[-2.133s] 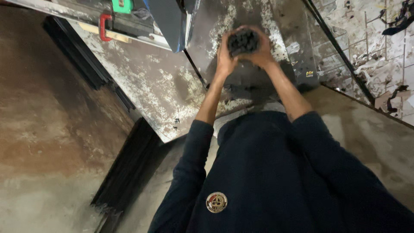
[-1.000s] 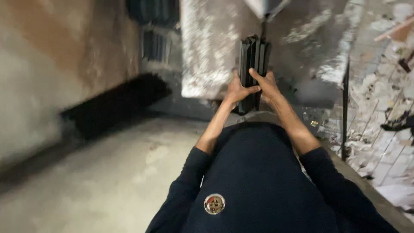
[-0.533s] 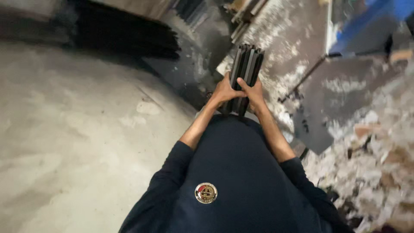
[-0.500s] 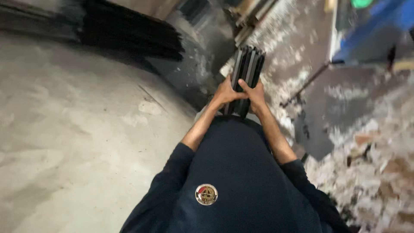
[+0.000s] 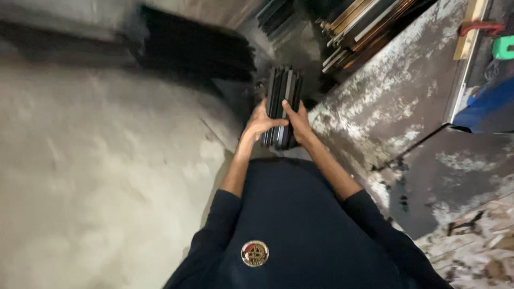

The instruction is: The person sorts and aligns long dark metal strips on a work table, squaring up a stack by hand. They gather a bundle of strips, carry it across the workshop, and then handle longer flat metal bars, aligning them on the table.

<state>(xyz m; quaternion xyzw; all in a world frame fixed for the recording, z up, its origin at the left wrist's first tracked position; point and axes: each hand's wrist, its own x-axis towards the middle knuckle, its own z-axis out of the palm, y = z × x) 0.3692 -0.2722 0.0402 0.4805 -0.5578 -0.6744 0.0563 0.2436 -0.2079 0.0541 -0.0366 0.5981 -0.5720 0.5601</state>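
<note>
A bundle of dark flat bars is being gripped upright at chest height, left hand and right hand clamped on opposite sides. It is being held above the concrete floor, not yet set down; a dark stack lies ahead.

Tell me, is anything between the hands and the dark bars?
No. Both the left hand and the right hand already grip the bundle of dark bars directly, one on each side. Nothing visible sits between them.

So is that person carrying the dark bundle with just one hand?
No, both hands grip the bundle of dark strips: the left hand on one side, the right hand on the other.
</note>
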